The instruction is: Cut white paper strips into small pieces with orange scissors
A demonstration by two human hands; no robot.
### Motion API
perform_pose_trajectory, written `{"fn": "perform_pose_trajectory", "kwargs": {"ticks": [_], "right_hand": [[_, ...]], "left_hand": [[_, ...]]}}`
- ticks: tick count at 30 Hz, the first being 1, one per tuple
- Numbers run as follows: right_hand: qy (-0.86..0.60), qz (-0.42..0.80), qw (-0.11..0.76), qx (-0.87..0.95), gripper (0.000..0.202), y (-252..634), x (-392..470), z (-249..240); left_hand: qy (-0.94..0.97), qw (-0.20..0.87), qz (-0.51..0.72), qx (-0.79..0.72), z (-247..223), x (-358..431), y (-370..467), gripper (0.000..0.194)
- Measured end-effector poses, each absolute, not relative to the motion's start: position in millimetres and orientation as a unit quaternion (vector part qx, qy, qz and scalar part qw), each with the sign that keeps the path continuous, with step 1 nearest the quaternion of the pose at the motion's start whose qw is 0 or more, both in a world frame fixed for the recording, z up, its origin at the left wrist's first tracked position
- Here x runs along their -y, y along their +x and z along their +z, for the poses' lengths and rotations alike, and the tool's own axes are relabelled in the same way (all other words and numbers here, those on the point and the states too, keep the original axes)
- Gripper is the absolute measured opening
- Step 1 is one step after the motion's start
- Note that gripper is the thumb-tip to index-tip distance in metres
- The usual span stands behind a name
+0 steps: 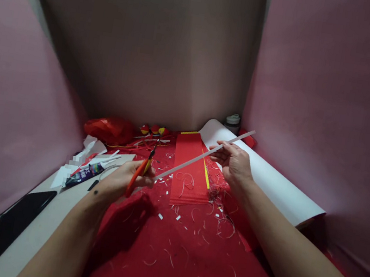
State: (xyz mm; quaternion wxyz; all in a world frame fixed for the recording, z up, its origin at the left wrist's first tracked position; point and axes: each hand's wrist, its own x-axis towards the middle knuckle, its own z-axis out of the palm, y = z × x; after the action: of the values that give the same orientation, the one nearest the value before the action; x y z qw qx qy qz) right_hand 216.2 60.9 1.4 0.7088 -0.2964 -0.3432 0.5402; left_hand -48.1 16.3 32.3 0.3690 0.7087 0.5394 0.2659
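Note:
A pair of pliers point(134, 178) with orange and yellow handles is in my left hand point(122, 178), its dark jaws pointing up and away. The near end of a thin white strip point(191, 160) meets the fingertips of that same hand. From there the strip slants up to the right, where my right hand point(235, 163) pinches it between thumb and fingers, and its far end sticks out beyond them. Beneath the strip lies a red ribbed sheet point(187, 147) with yellow edging, with loose threads on top.
White scraps and thread clippings litter the red cloth point(167, 252). At left are a glue tube point(86, 173) and a black flat object point(3, 231) on a pale board. A red bag point(111, 130) and small red-yellow balls point(154, 129) sit behind. A white paper roll point(266, 179) flanks the right.

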Motion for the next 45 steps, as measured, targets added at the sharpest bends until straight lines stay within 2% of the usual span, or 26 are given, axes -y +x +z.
{"fn": "perform_pose_trajectory", "kwargs": {"ticks": [8,18,21,26,32,38,45], "right_hand": [[-0.329,0.512,0.742,0.281,0.010,225,-66,5],[-0.308,0.530,0.747,0.255,0.009,227,-67,4],[-0.282,0.587,0.708,0.275,0.008,212,-62,-3],[-0.254,0.690,0.565,0.374,0.022,182,-43,-17],[-0.174,0.696,0.528,0.454,0.044,178,-32,-11],[-0.232,0.648,0.546,0.477,0.022,176,-41,-22],[-0.262,0.637,0.553,0.469,0.022,179,-46,-28]], "left_hand": [[0.717,0.317,0.292,-0.548,42,-14,-65,0.016],[0.650,0.357,0.412,-0.530,30,-17,-72,0.020],[0.655,0.349,0.426,-0.517,27,-17,-63,0.017],[0.662,0.355,0.410,-0.518,25,-14,-43,0.016],[0.638,0.308,0.407,-0.577,26,-10,-25,0.012],[0.649,0.330,0.404,-0.554,22,-9,-22,0.009],[0.620,0.366,0.457,-0.522,17,-14,-28,0.015]]}}
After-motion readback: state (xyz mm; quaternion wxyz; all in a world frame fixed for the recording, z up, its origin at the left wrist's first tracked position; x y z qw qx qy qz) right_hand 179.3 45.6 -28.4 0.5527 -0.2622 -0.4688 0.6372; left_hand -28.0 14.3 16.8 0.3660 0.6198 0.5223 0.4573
